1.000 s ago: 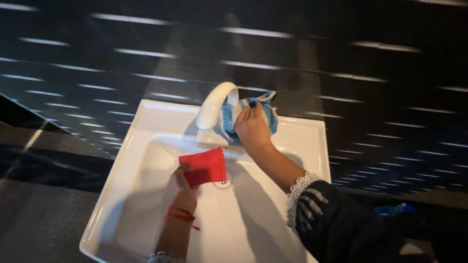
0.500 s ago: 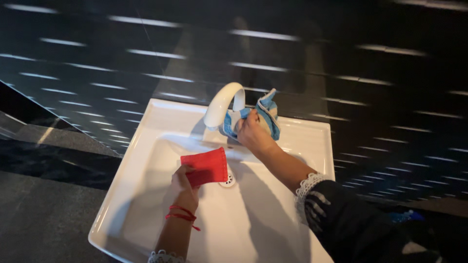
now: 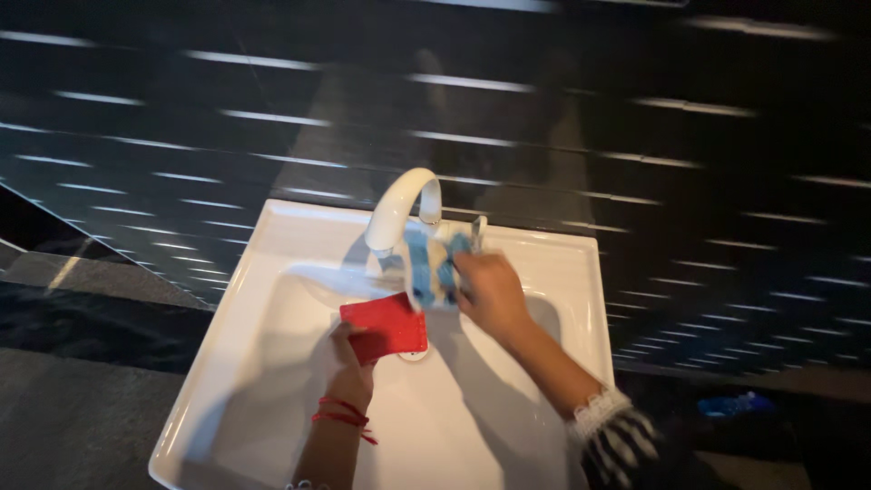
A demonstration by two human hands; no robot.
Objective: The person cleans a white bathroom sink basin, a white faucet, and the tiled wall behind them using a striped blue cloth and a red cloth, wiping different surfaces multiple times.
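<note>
Head view
Left hand [image 3: 349, 363]: low in the white sink [image 3: 227, 363], wrist up, with a red thread band [image 3: 340, 417] around the wrist.
Left fingers: closed on the lower left corner of a red cloth [image 3: 388, 325]; the thumb lies on top of it.
Red cloth: a flat, roughly square piece, spread up and right of the left fingers, tilted a little; its right edge covers part of the drain [image 3: 413, 352].
Right hand [image 3: 490, 290]: comes in from the lower right, above the basin, just right of the tap [image 3: 399, 207].
Right fingers: curled tight around a bunched blue cloth [image 3: 434, 265]; the grip is full, not loose.
Blue cloth: blue and white, crumpled, sticking out left of and above the right fingers, touching or nearly touching the tap's base; motion blur hides which.
Gap between cloths: the blue cloth hangs just above the top right corner of the red one; whether they touch cannot be told.
Tap: white, arched, spout curving toward the left, just above and left of the right fingers.
Sleeve [image 3: 617, 436]: dark with pale stripes and a white lace cuff, on the right forearm.
Wall [image 3: 635, 136]: dark glossy tiles with streaked light reflections behind the sink.
Counter [image 3: 73, 308]: dark, left of the sink.
</note>
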